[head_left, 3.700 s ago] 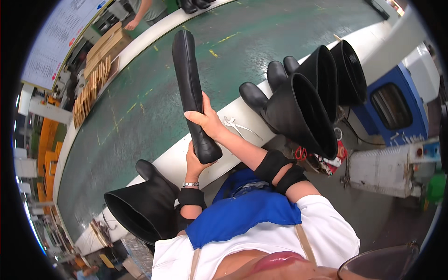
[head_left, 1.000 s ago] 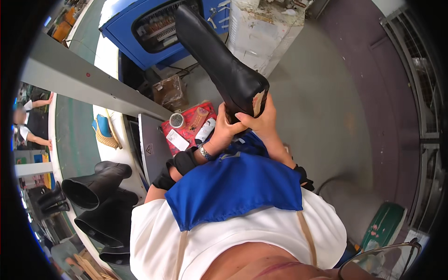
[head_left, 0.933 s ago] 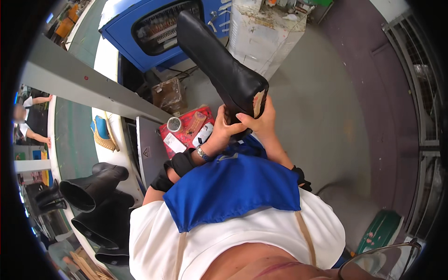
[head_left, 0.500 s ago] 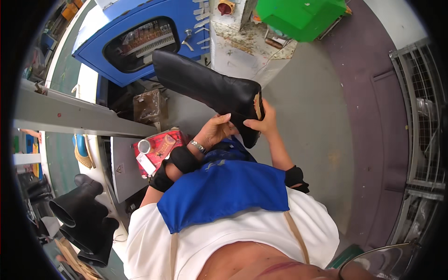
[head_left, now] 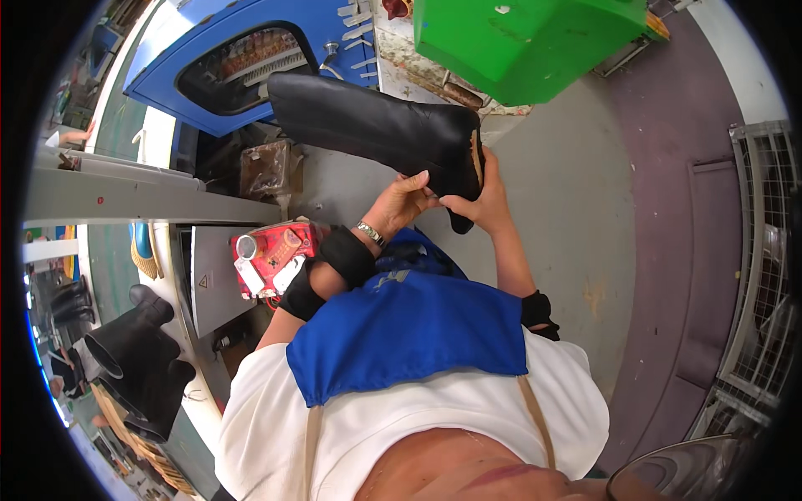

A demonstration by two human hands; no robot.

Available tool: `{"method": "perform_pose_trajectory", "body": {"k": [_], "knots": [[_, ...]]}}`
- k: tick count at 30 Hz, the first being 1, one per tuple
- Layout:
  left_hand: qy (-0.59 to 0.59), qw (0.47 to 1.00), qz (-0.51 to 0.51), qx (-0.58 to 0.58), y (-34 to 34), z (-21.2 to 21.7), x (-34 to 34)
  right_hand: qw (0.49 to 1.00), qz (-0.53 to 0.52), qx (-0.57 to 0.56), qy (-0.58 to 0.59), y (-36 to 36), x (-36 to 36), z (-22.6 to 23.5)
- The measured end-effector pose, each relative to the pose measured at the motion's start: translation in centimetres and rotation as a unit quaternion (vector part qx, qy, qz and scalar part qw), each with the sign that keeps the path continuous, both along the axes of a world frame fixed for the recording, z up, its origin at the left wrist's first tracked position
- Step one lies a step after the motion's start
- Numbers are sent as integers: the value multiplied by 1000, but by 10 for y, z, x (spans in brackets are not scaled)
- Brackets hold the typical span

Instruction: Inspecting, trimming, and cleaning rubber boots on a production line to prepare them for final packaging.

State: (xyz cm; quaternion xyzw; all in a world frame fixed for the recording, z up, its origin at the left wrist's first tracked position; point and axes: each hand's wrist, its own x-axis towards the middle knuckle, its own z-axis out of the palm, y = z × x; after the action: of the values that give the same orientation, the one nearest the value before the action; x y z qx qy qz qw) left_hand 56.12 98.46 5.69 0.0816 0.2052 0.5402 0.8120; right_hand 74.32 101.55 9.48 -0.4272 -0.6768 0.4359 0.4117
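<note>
A black tall boot (head_left: 368, 121) lies slantwise in my hands, its shaft reaching to the upper left and its foot end toward me. Along the heel side runs a pale tan, unfinished strip. My right hand (head_left: 484, 196) grips the foot end from the right, thumb on the near side and fingers going behind. My left hand (head_left: 405, 200), with a metal watch on the wrist, pinches the boot's near edge between thumb and fingers. Some of the left fingertips are hidden behind the boot.
Ahead stand a blue cabinet (head_left: 154, 71) with a window and a green bin (head_left: 535, 42). At my left are a red box (head_left: 284, 259) carrying small items, a grey beam (head_left: 117, 196) and more black boots (head_left: 138, 351). A wire rack (head_left: 756, 275) stands at right.
Both hands have lifted the boot's foot end slightly up and to the right in view. The whole view has shifted a little, and the green bin shows larger.
</note>
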Motion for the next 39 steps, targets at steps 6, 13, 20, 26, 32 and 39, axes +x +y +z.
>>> {"method": "perform_pose_trajectory", "body": {"k": [6, 13, 20, 26, 32, 39], "knots": [[45, 999, 10, -11, 11, 10, 4, 1000, 6, 3, 26, 11, 2, -8], [65, 998, 7, 5, 23, 1, -5, 998, 8, 6, 67, 19, -5, -9], [88, 996, 9, 31, 28, 18, -5, 995, 0, 16, 99, 25, -11, -4], [73, 996, 13, 40, 30, 37, -4, 994, -8, 23, 104, 28, -9, -7], [86, 996, 7, 34, 30, 37, -5, 994, -14, 26, 103, 27, -8, -10], [90, 995, -17, 46, 32, 22, -6, 993, -19, 33, 113, 24, -7, -10]]}}
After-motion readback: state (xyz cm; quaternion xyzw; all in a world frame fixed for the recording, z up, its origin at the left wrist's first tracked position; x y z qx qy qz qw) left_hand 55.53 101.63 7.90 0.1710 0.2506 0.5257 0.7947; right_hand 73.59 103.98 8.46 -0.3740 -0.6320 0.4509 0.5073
